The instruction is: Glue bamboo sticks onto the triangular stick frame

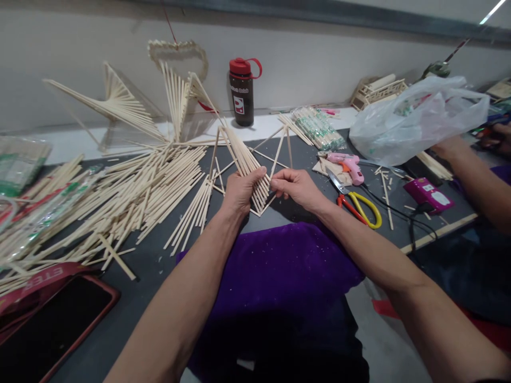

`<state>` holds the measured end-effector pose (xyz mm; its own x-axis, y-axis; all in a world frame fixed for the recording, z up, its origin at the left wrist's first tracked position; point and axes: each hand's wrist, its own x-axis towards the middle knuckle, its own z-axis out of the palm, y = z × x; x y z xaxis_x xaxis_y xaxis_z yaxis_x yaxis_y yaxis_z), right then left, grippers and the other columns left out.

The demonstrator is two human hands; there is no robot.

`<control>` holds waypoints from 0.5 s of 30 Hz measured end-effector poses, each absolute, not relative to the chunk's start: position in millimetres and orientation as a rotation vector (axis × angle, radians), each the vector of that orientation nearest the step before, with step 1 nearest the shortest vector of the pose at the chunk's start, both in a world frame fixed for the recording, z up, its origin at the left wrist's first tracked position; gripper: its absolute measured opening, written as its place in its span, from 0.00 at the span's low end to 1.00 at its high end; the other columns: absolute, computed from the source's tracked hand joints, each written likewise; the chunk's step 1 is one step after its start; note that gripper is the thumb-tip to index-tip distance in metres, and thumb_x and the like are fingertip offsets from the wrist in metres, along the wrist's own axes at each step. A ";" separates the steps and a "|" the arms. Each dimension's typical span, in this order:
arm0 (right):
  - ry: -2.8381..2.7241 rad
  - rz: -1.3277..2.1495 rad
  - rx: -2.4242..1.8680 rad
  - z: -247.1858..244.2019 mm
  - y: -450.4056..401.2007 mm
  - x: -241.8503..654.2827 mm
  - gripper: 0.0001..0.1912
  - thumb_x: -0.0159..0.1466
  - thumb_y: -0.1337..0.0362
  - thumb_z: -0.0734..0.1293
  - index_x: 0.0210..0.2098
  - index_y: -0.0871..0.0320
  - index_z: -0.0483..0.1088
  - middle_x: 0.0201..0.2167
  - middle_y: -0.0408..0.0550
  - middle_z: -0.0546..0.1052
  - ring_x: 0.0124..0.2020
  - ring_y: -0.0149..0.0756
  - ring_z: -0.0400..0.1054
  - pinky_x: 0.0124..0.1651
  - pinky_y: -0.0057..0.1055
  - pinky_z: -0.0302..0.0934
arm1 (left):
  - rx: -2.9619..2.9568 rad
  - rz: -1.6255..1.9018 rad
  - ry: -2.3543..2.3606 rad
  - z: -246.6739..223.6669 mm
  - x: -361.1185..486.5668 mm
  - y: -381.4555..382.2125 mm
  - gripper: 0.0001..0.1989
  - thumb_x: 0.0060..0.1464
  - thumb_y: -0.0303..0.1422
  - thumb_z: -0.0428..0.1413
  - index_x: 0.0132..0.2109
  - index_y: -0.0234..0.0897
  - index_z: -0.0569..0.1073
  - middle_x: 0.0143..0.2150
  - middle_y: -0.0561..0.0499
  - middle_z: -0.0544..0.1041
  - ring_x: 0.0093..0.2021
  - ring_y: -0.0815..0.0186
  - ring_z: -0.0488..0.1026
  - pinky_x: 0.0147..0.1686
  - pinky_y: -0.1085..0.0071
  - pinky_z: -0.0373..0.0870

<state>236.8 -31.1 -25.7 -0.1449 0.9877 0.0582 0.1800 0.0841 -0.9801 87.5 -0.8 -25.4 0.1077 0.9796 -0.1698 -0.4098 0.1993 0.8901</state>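
Note:
A fanned structure of thin wooden sticks (242, 151) stands on the dark table in front of me, with a triangular stick frame (279, 151) around its base. My left hand (240, 192) is closed on the fanned sticks from the left, its thumb lying across them. On their right side, my right hand (297, 187) has its thumb and index finger pinched close to the stick ends. Whatever those fingertips hold, if anything, is too small to make out. A small bundle of loose sticks (195, 213) lies left of the structure.
Many loose sticks (171, 181) spread across the left, near a phone (59, 330). Behind stands a dark bottle (241, 98). Scissors (353, 202), a pink glue gun (346, 164), a purple box (429, 195) and a plastic bag (415, 119) lie right, beside another person's arm (475, 181).

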 end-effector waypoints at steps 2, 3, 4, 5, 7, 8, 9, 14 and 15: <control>-1.477 1.163 -1.218 -25.7 -31.1 236.6 0.09 0.58 0.60 0.67 0.31 0.60 0.72 0.25 0.42 0.73 0.23 0.25 0.65 0.24 0.23 0.56 | 0.787 1.196 0.912 -25.0 87.2 -1.1 0.15 0.32 0.32 0.68 0.27 0.31 0.71 0.20 0.56 0.71 0.18 0.72 0.67 0.17 0.76 0.64; -1.473 1.162 -1.219 -25.5 -31.2 236.3 0.09 0.57 0.60 0.67 0.31 0.60 0.72 0.25 0.42 0.73 0.23 0.25 0.65 0.23 0.23 0.56 | 0.788 1.199 0.903 -25.0 87.0 -1.3 0.15 0.32 0.32 0.68 0.27 0.31 0.71 0.20 0.56 0.71 0.18 0.73 0.67 0.17 0.76 0.64; -1.469 1.161 -1.221 -25.3 -31.4 236.1 0.09 0.57 0.60 0.67 0.31 0.60 0.72 0.25 0.42 0.73 0.23 0.25 0.65 0.23 0.23 0.56 | 0.790 1.201 0.894 -25.1 86.9 -1.4 0.15 0.32 0.32 0.68 0.27 0.31 0.71 0.20 0.56 0.71 0.18 0.73 0.67 0.18 0.76 0.64; -1.467 1.162 -1.223 -25.0 -31.7 235.8 0.09 0.57 0.60 0.67 0.30 0.60 0.72 0.25 0.42 0.73 0.23 0.25 0.65 0.23 0.23 0.56 | 0.792 1.200 0.886 -25.2 86.7 -1.5 0.15 0.32 0.32 0.68 0.27 0.31 0.72 0.20 0.56 0.71 0.18 0.73 0.67 0.18 0.76 0.64; -1.463 1.166 -1.226 -24.7 -32.1 235.6 0.08 0.57 0.60 0.67 0.30 0.60 0.72 0.25 0.42 0.73 0.23 0.25 0.65 0.23 0.23 0.56 | 0.796 1.196 0.880 -25.6 86.2 -1.6 0.15 0.33 0.32 0.68 0.27 0.31 0.72 0.20 0.56 0.71 0.18 0.73 0.67 0.18 0.76 0.65; -1.462 1.170 -1.223 -24.7 -32.2 235.6 0.08 0.57 0.60 0.67 0.30 0.60 0.72 0.25 0.42 0.73 0.23 0.25 0.65 0.23 0.23 0.56 | 0.799 1.190 0.880 -25.9 85.9 -1.5 0.14 0.33 0.32 0.68 0.27 0.31 0.72 0.20 0.56 0.71 0.18 0.73 0.67 0.18 0.76 0.64; -1.461 1.174 -1.219 -24.8 -32.2 235.6 0.08 0.57 0.60 0.67 0.30 0.60 0.72 0.25 0.42 0.73 0.23 0.25 0.65 0.23 0.23 0.56 | 0.800 1.185 0.883 -26.2 85.4 -1.4 0.14 0.34 0.32 0.68 0.27 0.31 0.72 0.20 0.55 0.71 0.18 0.73 0.67 0.18 0.76 0.64; -1.443 1.185 -1.222 -26.4 -31.5 236.1 0.09 0.58 0.60 0.67 0.31 0.60 0.72 0.25 0.43 0.74 0.23 0.25 0.65 0.22 0.23 0.56 | 0.812 1.144 0.879 -28.3 83.2 0.5 0.13 0.35 0.32 0.67 0.28 0.31 0.73 0.20 0.55 0.72 0.19 0.72 0.67 0.18 0.76 0.64; -1.441 1.186 -1.222 -26.5 -31.3 236.2 0.09 0.58 0.60 0.67 0.31 0.60 0.72 0.25 0.43 0.74 0.23 0.25 0.65 0.22 0.23 0.56 | 0.818 1.141 0.880 -28.6 83.0 0.9 0.12 0.35 0.31 0.67 0.28 0.31 0.73 0.20 0.55 0.72 0.19 0.73 0.66 0.19 0.76 0.64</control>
